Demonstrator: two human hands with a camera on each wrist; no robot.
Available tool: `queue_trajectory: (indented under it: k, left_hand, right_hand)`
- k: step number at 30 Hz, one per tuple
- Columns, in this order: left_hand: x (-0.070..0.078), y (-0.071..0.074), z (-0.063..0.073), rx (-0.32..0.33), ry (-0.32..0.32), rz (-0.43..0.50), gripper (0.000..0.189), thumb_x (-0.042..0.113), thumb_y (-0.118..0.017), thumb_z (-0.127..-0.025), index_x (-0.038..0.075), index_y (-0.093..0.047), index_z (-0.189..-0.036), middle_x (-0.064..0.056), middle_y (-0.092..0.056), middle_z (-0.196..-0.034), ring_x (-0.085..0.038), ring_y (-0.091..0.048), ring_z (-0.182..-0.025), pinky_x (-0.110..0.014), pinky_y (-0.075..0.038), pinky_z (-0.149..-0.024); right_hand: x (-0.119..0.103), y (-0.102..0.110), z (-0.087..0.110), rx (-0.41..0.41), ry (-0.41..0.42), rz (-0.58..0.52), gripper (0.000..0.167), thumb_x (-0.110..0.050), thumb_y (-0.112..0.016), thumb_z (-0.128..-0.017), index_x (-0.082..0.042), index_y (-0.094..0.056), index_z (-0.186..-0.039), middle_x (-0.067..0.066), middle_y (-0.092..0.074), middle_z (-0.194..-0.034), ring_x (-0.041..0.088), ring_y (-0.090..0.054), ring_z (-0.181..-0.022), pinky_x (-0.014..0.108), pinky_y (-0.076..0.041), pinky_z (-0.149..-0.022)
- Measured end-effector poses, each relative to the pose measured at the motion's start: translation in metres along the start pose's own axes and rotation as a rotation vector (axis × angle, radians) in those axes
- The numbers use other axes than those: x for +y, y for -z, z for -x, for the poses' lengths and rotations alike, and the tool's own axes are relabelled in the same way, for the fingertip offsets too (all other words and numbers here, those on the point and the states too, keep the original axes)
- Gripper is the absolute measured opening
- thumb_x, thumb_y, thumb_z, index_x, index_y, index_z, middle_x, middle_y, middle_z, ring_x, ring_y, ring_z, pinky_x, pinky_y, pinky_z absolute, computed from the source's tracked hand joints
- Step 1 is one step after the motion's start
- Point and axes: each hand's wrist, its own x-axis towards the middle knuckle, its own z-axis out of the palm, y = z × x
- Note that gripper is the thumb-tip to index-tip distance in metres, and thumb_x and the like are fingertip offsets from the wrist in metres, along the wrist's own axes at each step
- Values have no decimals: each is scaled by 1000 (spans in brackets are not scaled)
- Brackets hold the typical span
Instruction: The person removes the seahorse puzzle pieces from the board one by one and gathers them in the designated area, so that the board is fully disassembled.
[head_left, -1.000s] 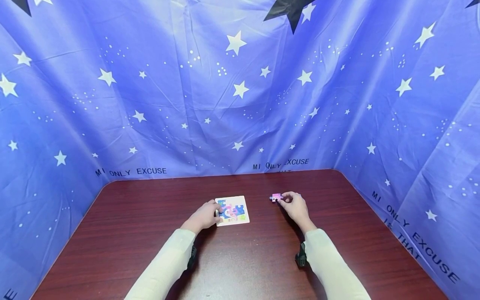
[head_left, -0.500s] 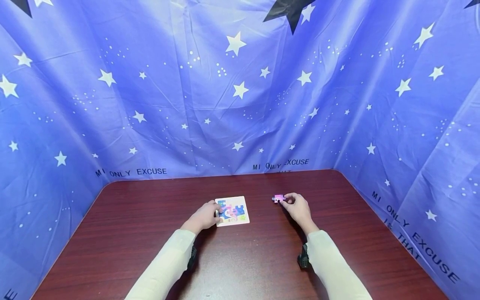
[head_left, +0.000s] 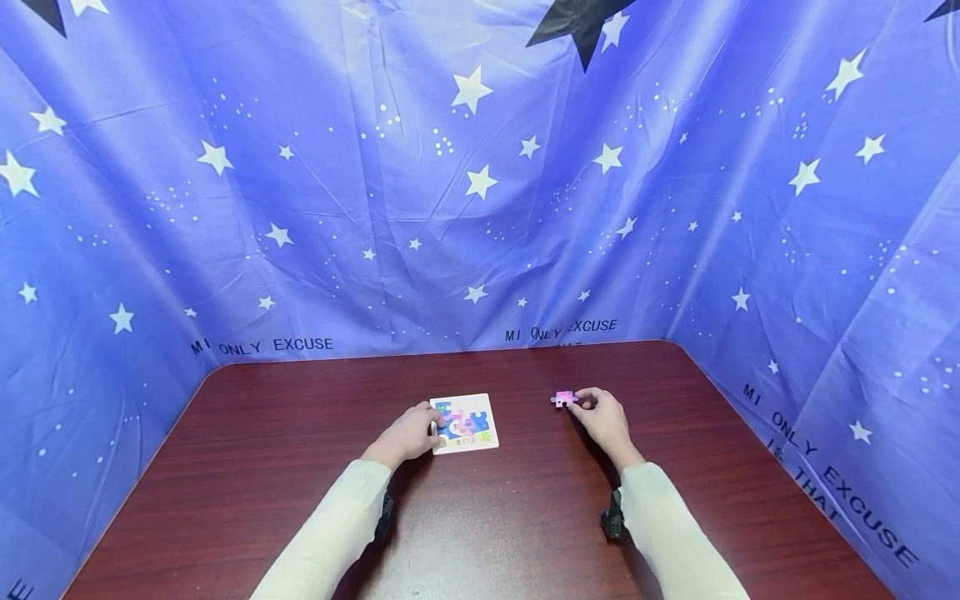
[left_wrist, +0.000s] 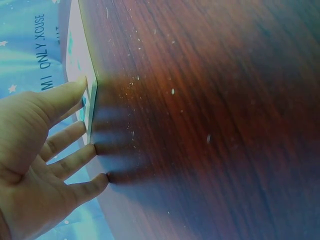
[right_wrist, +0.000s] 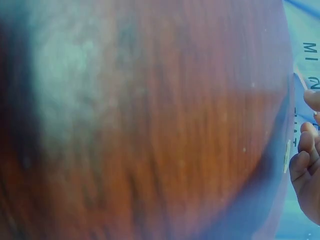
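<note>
In the head view, a square puzzle board (head_left: 480, 445) with a pale rim lies on the table, showing blue, pink and green picture parts. My left hand (head_left: 406, 433) is at its left edge. The left wrist view has the thumb (left_wrist: 70, 97) of that hand on the rim, while the other fingers spread out fairly straight and some tips meet the tabletop. Off to the right, my right hand (head_left: 606, 423) pinches a pink jigsaw piece (head_left: 564, 399) by its right side. Only part of the right hand (right_wrist: 307, 165) enters the right wrist view, at its right edge.
A dark red wood-grain table (head_left: 495, 533) spreads under both arms. Blue star-printed cloth (head_left: 420, 192) hangs behind it and along both sides. A black wrist device (head_left: 612, 517) sits at the right cuff, and another (head_left: 385, 517) at the left.
My right hand has shifted a little to the right and toward me, carrying the pink jigsaw piece away from the board. The left hand and the board stay in place.
</note>
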Motion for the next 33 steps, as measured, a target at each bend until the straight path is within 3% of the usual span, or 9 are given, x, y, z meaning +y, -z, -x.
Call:
queue_trajectory:
  k: [33]
  left_hand:
    - [1,1,0,1,-13,9,20,12,-72,-81,2,-65,-97,-9,-55,-96,-18,-52,-79,-35,-47,-81]
  right_hand:
    - [14,7,-10,-37,9,-47,27,-17,-71,-81,0,-67,-101,6,-59,-76,14,-49,-68,26,-37,-64]
